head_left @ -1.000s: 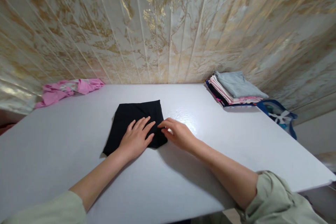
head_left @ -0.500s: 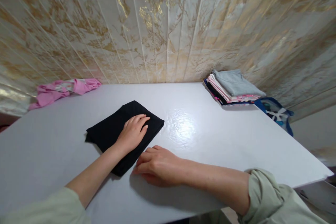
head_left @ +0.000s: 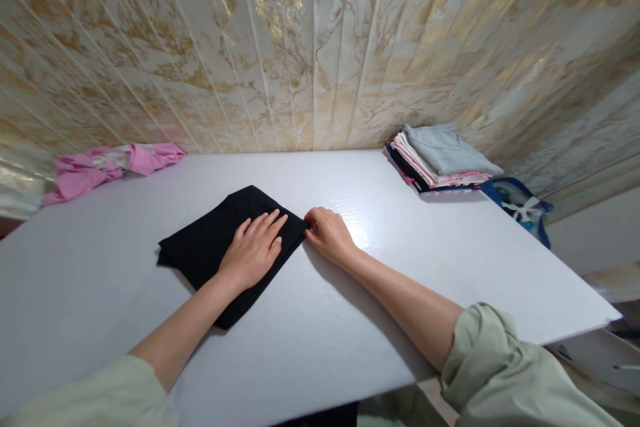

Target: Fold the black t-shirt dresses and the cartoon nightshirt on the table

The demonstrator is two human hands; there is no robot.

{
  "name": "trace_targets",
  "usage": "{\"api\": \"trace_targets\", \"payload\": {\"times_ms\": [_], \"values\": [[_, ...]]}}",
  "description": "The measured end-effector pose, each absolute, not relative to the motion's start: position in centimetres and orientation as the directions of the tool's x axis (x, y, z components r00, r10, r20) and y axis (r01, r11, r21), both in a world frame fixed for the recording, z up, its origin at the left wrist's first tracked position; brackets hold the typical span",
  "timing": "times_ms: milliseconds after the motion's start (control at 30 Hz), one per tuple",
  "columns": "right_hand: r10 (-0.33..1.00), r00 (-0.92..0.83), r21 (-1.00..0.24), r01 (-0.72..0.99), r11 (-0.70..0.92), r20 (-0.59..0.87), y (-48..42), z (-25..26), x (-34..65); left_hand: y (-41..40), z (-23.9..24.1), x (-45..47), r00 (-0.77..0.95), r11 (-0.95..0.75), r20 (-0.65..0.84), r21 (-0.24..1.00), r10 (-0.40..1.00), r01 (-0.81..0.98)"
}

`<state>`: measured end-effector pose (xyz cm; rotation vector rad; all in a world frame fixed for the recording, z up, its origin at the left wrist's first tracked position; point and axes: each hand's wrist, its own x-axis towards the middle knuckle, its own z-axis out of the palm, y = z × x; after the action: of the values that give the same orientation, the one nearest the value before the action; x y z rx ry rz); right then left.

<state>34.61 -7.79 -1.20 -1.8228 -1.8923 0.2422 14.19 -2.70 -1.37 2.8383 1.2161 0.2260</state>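
Note:
A folded black garment [head_left: 210, 243] lies turned at an angle on the white table [head_left: 350, 320], a little left of centre. My left hand [head_left: 254, 251] rests flat on its right half, fingers stretched out. My right hand [head_left: 326, 232] sits at the garment's right corner, fingers curled and pinching the cloth's edge. Both forearms reach in from the near edge, with pale green sleeves pushed up.
A crumpled pink garment [head_left: 107, 163] lies at the table's far left by the wall. A stack of folded clothes [head_left: 440, 159] with a grey piece on top stands at the far right corner. A blue bag [head_left: 520, 203] hangs past the right edge. A marbled wall runs behind.
The black garment was turned counter-clockwise under my left hand. My right hand slid to the near edge, then moved back up to the garment's right corner.

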Motion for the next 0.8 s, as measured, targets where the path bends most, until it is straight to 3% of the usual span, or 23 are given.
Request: {"api": "trace_targets", "payload": {"times_ms": [267, 500, 600, 667, 733, 800], "values": [[0.96, 0.126, -0.387, 0.922, -0.02, 0.25, -7.6, -1.6, 34.4, -3.2, -1.3, 14.4, 0.696, -0.711, 0.163, 0.056, 0.699, 0.701], [0.952, -0.026, -0.358, 0.923, 0.141, 0.306, -8.3, -1.8, 34.7, -3.7, -1.0, 16.0, 0.795, -0.799, 0.104, 0.153, 0.598, 0.581], [0.962, -0.019, -0.359, 0.925, 0.12, 0.273, -8.3, -1.8, 35.1, -3.7, -0.6, 15.6, 0.796, -0.779, 0.056, 0.261, 0.602, 0.57], [0.959, -0.01, -0.396, 0.91, 0.126, 0.282, -8.3, -1.8, 35.3, -4.0, 0.0, 14.5, 0.79, -0.733, 0.042, 0.404, 0.612, 0.547], [0.941, -0.031, -0.424, 0.887, 0.182, 0.338, -8.5, -1.8, 35.4, -4.6, 0.7, 12.8, 0.736, -0.641, 0.071, 0.551, 0.673, 0.534], [0.912, -0.096, -0.42, 0.865, 0.275, 0.399, -8.7, -1.6, 35.4, -5.6, 1.4, 10.7, 0.614, -0.546, 0.131, 0.624, 0.778, 0.559]]}}
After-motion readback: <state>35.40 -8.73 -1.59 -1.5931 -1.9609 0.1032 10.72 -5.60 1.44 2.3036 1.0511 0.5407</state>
